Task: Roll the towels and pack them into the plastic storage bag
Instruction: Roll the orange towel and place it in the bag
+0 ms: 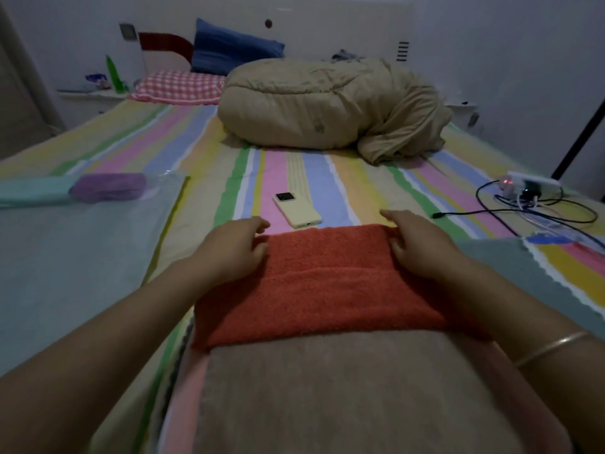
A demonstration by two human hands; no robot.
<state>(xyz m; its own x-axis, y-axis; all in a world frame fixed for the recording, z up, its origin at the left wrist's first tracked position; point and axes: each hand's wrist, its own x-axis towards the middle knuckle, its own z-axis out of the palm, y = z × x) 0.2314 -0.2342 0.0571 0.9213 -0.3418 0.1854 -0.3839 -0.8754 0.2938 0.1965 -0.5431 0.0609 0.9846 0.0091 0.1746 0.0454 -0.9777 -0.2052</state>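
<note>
A folded orange towel (327,280) lies in front of me on a stack of towels whose top one is brown (343,388), with pink edges showing. My left hand (235,247) holds the orange towel's far left corner with curled fingers. At the far right corner my right hand (415,247) grips it, thumb on top. A clear plastic storage bag (82,257) lies flat on the left. A purple rolled towel (108,191) and a teal rolled towel (32,193) lie at its far end, seemingly inside it.
A yellow phone (296,209) lies just beyond the orange towel. A grey-green towel (523,267) is spread at the right. Farther right are a power strip (530,186) and cables (540,217). A bundled beige duvet (327,106) and pillows fill the far end of the striped bed.
</note>
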